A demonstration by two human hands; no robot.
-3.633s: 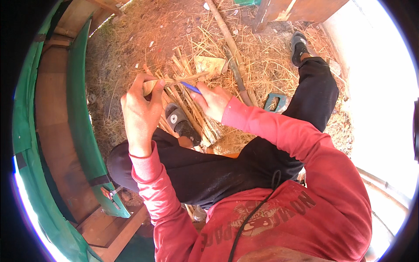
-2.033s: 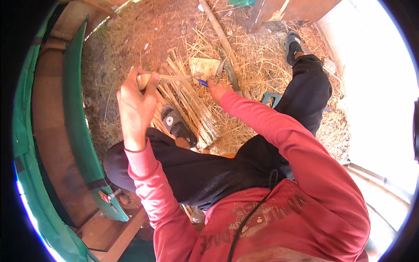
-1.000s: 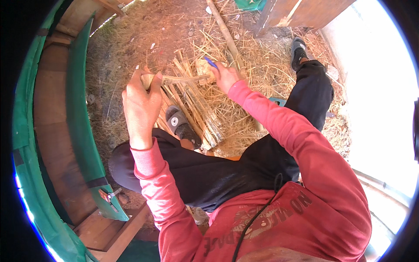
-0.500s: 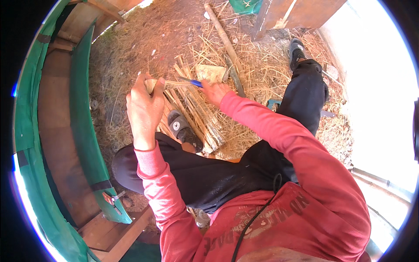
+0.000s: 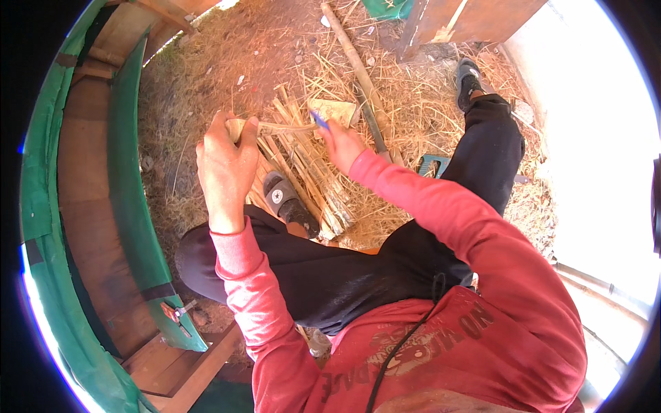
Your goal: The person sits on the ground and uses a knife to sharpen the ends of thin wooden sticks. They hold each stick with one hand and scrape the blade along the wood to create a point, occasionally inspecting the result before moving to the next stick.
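My left hand (image 5: 227, 162) pinches one end of a pale bamboo strip (image 5: 275, 129) between thumb and fingers. The strip reaches across toward my right hand (image 5: 341, 143), which is closed round the blue handle of a knife (image 5: 319, 120). The blade is hard to make out at this moment. Knife and strip meet or overlap near the strip's right end; whether they touch I cannot tell. Below both hands lies a pile of split bamboo strips (image 5: 313, 175) on the ground, with my sandalled left foot (image 5: 281, 195) against it.
A pale block (image 5: 335, 112) lies just beyond the knife. Past it, a bamboo pole (image 5: 352, 58) rests on straw-littered ground. By my right leg is a teal object (image 5: 432, 165). A green-covered wooden frame (image 5: 131, 179) stands left, a wooden panel (image 5: 468, 22) at the far right.
My right hand has shifted slightly, and the knife has turned from pointing left along the strip to a steeper angle. My left hand keeps its hold, nearly in place.
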